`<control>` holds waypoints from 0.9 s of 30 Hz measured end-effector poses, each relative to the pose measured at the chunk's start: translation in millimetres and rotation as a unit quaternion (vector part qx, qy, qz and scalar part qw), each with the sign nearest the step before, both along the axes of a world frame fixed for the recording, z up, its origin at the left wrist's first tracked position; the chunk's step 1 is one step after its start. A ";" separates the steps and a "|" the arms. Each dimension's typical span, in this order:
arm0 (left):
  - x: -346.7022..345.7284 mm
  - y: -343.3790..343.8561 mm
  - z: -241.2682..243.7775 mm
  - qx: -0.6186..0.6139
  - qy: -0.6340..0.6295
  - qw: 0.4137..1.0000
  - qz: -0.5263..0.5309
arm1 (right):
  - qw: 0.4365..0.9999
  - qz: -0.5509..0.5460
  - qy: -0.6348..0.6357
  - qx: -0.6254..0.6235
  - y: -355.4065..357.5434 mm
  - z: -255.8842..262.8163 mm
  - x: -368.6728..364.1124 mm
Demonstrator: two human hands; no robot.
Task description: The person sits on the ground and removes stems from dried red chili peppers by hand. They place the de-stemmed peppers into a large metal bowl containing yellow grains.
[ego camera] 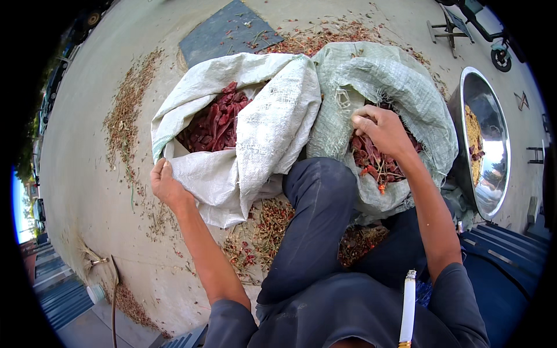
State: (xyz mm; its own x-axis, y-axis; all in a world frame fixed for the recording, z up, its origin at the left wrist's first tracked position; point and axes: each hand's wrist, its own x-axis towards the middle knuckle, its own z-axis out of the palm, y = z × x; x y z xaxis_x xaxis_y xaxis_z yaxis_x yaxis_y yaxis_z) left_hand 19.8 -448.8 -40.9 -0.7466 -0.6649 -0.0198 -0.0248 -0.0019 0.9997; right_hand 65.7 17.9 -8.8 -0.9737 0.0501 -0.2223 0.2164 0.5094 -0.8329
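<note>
My left hand [169, 185] pinches the rolled rim of a white woven sack [278, 122] at its left side. Dark red dried chilli peppers [219, 115] fill the opening of that sack. A pale green woven sack [391, 71] with a frayed rim stands beside it on the right. My right hand [380, 128] is above its opening, thumb and fingers drawn together; whether something small is between them is hidden. Under this hand lie dried chillies with stalks [376, 161], with a few brighter orange-red pieces among them.
At the right, a shiny metal basin [491, 174] leans, holding yellowish matter. Chilli debris [130, 104] litters the concrete around a dark flat sheet [226, 32]. A folding stool [450, 30] and a scooter [491, 39] stand far right. A lit cigarette [408, 304] juts up below my view.
</note>
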 end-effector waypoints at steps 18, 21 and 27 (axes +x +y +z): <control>-85.6 388.7 -18.0 -0.554 0.051 0.559 -0.615 | 0.925 -0.185 0.105 0.316 164.2 -41.9 8.0; -122.4 428.3 -8.3 -0.573 -0.003 0.582 -0.577 | 0.912 -0.176 0.139 0.343 173.8 -45.4 16.1; -76.6 445.4 22.2 -0.664 0.080 0.489 -0.560 | 0.899 -0.090 0.212 0.372 148.3 -57.9 10.4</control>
State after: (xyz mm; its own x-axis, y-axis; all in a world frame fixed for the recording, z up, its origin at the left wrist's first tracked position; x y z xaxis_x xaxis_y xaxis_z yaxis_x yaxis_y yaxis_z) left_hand -56.9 -3.4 -18.7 -0.5783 0.8158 -0.0082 0.8121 0.5765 0.0897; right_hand 76.1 166.2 -66.7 -0.9246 0.1967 0.3262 0.0947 0.9482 -0.3032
